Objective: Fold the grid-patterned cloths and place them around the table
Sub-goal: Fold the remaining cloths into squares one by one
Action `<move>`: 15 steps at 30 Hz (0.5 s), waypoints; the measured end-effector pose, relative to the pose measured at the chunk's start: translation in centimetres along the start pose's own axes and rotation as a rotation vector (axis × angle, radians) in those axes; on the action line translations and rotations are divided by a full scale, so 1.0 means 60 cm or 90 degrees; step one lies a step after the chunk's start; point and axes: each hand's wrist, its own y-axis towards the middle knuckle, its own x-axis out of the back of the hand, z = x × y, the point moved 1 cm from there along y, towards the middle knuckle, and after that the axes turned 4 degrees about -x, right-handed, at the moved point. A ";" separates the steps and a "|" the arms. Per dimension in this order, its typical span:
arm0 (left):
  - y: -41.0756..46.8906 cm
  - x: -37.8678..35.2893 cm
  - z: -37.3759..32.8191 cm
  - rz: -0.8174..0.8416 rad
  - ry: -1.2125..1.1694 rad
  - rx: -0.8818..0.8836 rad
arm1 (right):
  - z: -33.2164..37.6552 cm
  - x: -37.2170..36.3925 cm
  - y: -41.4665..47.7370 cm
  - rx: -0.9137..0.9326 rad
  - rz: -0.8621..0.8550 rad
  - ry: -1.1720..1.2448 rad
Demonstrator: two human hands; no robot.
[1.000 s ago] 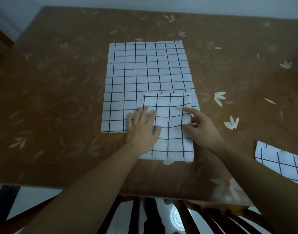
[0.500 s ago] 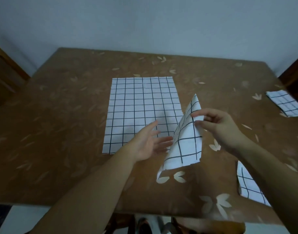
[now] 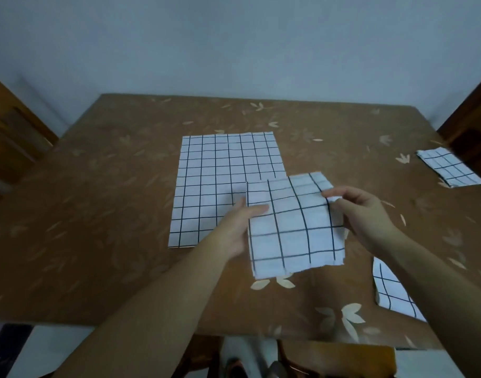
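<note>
Above table (image 3: pixel 97 214), held cloth (image 3: pixel 293 230) (folded)

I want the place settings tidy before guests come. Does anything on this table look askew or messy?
Nothing looks spilled or torn. Only the folded white cloth with black grid lines, held between left hand and right hand, looks slightly off: its layers don't line up along the bottom edge.

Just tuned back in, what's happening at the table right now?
A person holds a folded grid cloth over the table in both hands: left hand gripping its left edge, right hand pinching its right edge. A larger grid cloth lies flat mid-table. A far-right cloth and a near-right cloth lie along the right side.
</note>
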 end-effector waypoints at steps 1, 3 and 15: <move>-0.003 0.002 -0.002 -0.023 -0.006 -0.022 | -0.005 0.003 -0.004 0.006 -0.005 -0.029; -0.010 0.007 -0.005 -0.067 0.042 -0.067 | -0.011 0.006 -0.015 0.018 0.002 -0.072; -0.063 0.002 -0.018 -0.088 0.679 -0.293 | -0.014 0.007 -0.055 0.171 -0.078 -0.464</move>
